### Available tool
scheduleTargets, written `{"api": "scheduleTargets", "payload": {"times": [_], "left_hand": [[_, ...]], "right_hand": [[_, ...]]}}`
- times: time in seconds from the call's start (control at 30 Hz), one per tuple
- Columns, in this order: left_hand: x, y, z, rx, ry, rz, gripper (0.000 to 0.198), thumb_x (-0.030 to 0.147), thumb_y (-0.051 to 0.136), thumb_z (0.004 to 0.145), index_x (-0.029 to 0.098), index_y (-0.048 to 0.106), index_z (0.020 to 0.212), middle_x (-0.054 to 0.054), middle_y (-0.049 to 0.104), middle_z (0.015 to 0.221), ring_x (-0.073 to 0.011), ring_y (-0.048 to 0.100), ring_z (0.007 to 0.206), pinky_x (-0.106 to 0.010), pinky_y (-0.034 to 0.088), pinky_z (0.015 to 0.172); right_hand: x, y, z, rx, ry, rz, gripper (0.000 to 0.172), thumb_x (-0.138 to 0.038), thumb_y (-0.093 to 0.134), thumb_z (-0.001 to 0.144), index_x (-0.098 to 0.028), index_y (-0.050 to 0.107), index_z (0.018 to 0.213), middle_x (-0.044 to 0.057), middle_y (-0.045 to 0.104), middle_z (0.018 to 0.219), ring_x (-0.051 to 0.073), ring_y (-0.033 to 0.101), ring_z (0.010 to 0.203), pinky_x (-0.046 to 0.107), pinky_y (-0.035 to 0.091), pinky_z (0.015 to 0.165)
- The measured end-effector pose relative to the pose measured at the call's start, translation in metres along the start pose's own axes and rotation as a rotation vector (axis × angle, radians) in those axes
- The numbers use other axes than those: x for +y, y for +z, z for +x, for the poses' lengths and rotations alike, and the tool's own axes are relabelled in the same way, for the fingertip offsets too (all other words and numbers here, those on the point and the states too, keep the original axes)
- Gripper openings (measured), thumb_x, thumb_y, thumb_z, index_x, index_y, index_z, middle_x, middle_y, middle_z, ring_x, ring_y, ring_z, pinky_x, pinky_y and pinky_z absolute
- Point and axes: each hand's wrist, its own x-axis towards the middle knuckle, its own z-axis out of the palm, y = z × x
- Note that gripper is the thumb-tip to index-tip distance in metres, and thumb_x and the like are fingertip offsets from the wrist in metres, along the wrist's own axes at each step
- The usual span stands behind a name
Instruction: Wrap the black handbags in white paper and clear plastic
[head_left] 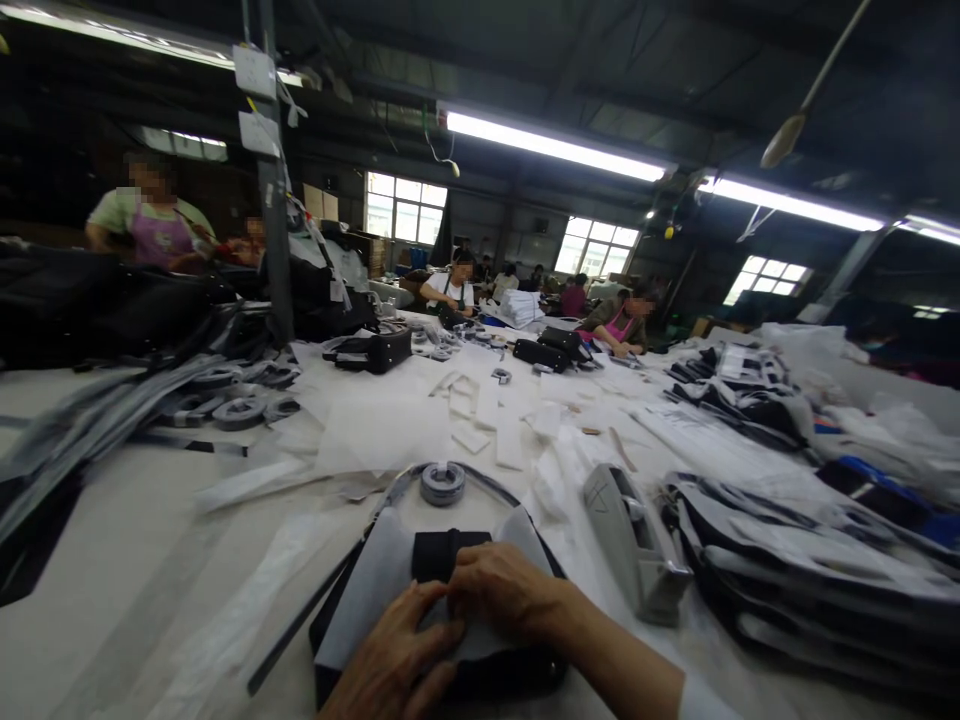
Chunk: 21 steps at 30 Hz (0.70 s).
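A black bag (525,672) lies in front of me, partly covered by a white protective sheet (375,580). At its middle is a black flap or tab (435,555). My right hand (499,590) is closed at the lower edge of that tab, its fingertips bent down and hiding what they pinch. Against it, from the lower left, comes my left hand (409,650), thumb and forefinger drawn together over the sheet; anything between them is hidden. A wrapped strap coil (442,485) sits just beyond the bag, inside the curve of its black handle (487,482).
A grey tape dispenser (637,550) stands right of the bag, beside a stack of black bag pieces (810,580). Long wrapped straps (112,420) lie at left, near a metal post (274,220). White paper pieces (510,440) and finished black bags (371,350) lie farther off; several people work beyond.
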Motion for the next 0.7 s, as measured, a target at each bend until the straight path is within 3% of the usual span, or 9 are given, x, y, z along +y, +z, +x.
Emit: {"api": "scheduleTargets", "payload": {"times": [0.2,0.33,0.47,0.6,0.7], "left_hand": [[0.008,-0.007,0.006,-0.040,-0.032,-0.086,0.042,0.018,0.067,0.078,0.028,0.063,0.119,-0.004,0.065,0.119,-0.0218,0.064,0.108,-0.029,0.055,0.096],[0.009,-0.010,0.008,-0.037,-0.033,-0.084,0.046,0.016,0.068,0.077,0.028,0.061,0.120,-0.004,0.065,0.116,-0.0216,0.064,0.107,-0.032,0.052,0.100],[0.002,0.008,-0.001,-0.023,0.017,-0.058,0.042,0.020,0.066,0.081,0.026,0.059,0.123,-0.005,0.065,0.114,-0.0216,0.065,0.106,-0.038,0.048,0.106],[-0.008,0.030,-0.009,0.086,0.042,0.000,0.030,0.027,0.056,0.095,0.024,0.059,0.124,-0.006,0.067,0.112,-0.0188,0.065,0.106,-0.041,0.044,0.110],[-0.013,0.035,-0.010,0.167,0.117,0.023,0.023,0.023,0.048,0.101,0.024,0.061,0.120,-0.003,0.070,0.111,-0.0130,0.068,0.105,-0.034,0.040,0.112]], "right_hand": [[-0.001,0.006,0.001,0.015,-0.048,0.015,0.015,-0.017,0.057,0.093,-0.020,0.071,0.095,0.002,0.068,0.090,0.016,0.063,0.086,0.022,0.045,0.072],[-0.015,0.016,0.001,0.089,0.161,0.026,0.013,-0.018,0.062,0.085,-0.018,0.069,0.096,0.006,0.069,0.094,0.020,0.064,0.089,0.028,0.047,0.079],[-0.020,0.011,0.005,0.080,0.384,0.166,0.014,-0.017,0.067,0.074,-0.020,0.074,0.085,0.005,0.074,0.087,0.022,0.067,0.084,0.028,0.048,0.075],[0.022,-0.027,0.012,0.116,0.549,0.398,0.013,-0.025,0.064,0.077,-0.021,0.076,0.077,-0.002,0.073,0.069,0.016,0.067,0.067,0.022,0.046,0.059],[0.079,-0.052,0.025,0.265,0.686,0.274,0.029,-0.029,0.049,0.089,-0.015,0.075,0.084,0.005,0.075,0.079,0.019,0.068,0.077,0.025,0.047,0.068]]}}
